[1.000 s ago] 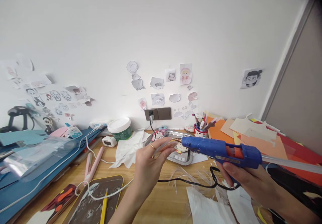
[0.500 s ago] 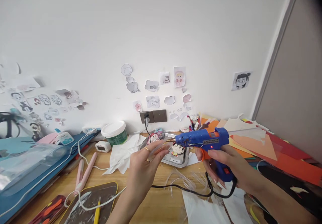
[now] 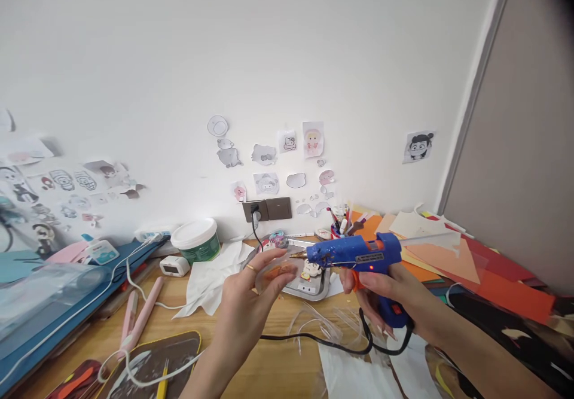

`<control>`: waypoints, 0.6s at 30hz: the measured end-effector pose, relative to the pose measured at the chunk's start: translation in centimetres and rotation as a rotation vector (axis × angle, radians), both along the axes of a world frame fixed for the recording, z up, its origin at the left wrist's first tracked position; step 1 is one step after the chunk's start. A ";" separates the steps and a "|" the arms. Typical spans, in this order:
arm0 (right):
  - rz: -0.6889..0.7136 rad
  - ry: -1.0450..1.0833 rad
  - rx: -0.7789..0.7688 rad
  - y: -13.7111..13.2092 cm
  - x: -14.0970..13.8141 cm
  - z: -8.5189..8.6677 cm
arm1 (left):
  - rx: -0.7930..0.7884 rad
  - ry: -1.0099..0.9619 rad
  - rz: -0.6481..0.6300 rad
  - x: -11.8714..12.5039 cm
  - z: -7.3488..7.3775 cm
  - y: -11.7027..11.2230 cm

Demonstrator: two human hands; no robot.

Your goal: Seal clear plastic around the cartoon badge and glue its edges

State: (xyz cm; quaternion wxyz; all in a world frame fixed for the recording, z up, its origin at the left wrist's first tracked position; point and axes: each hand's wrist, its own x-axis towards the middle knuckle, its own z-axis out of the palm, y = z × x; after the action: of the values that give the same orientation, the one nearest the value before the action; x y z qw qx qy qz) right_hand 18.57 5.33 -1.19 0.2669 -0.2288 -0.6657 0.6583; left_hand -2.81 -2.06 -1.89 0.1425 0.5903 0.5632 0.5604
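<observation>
My right hand (image 3: 381,294) is wrapped round the handle of a blue hot glue gun (image 3: 354,252), with fingers at its orange trigger and a red light lit on its side. A clear glue stick (image 3: 430,239) sticks out of its back end. The nozzle points left at my left hand (image 3: 255,291), whose thumb and fingers hold a thin see-through piece (image 3: 273,270); its exact kind is unclear. Behind them lies a metal tray (image 3: 318,294) with a cartoon-face figure (image 3: 313,268) in it, partly hidden by the gun.
A black cord (image 3: 314,339) runs across the wooden table past clear glue strands (image 3: 332,322). Left stand a white-lidded tub (image 3: 196,240), a small white clock (image 3: 174,265) and a pink hair straightener (image 3: 146,315). Coloured paper sheets (image 3: 470,261) pile up at the right.
The camera view has turned slightly, shifting everything a little left. The nozzle is a bit farther from my left fingers, which have spread somewhat, showing more of the see-through piece.
</observation>
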 end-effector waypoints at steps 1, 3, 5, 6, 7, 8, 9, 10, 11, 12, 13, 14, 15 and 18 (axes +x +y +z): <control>-0.041 -0.023 0.040 -0.1 0.1 0.0 | -0.032 -0.025 -0.004 0.0 0.1 -0.1; -0.140 -0.069 0.120 -0.3 0.3 -0.1 | -0.066 -0.094 -0.024 0.1 0.1 -0.2; -0.215 -0.116 0.180 -0.6 0.5 -0.1 | -0.076 -0.136 -0.063 0.1 0.2 -0.4; -0.248 -0.136 0.201 -0.7 0.6 0.0 | -0.077 -0.147 -0.080 0.2 0.3 -0.4; -0.278 -0.145 0.224 -0.9 0.7 0.2 | -0.073 -0.159 -0.096 0.2 0.3 -0.5; -0.300 -0.142 0.257 -1.1 0.7 0.4 | -0.071 -0.178 -0.117 0.3 0.4 -0.5; -0.305 -0.133 0.307 -1.3 0.8 0.7 | -0.069 -0.213 -0.138 0.3 0.4 -0.6; -0.301 -0.118 0.374 -1.5 0.8 0.9 | -0.068 -0.268 -0.163 0.4 0.5 -0.6; -0.295 -0.105 0.452 -1.6 0.8 1.2 | -0.071 -0.332 -0.191 0.5 0.6 -0.6; -0.285 -0.096 0.533 -1.7 0.8 1.4 | -0.076 -0.393 -0.217 0.6 0.7 -0.6; -0.277 -0.090 0.606 -1.8 0.9 1.6 | -0.085 -0.447 -0.242 0.6 0.8 -0.6; -0.273 -0.084 0.668 -1.8 0.9 1.7 | -0.093 -0.490 -0.262 0.6 0.9 -0.6; -0.275 -0.073 0.720 -1.8 0.9 1.8 | -0.102 -0.519 -0.285 0.5 1.0 -0.6; -0.258 -0.041 0.830 -1.8 1.1 1.7 | -0.127 -0.549 -0.381 0.1 1.0 -0.5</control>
State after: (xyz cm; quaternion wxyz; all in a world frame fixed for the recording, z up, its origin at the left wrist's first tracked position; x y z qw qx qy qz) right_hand 19.63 3.51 0.52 0.4030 -0.1965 -0.8451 0.2913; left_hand -2.68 -2.52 -0.90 0.4275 0.5019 0.4170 0.6257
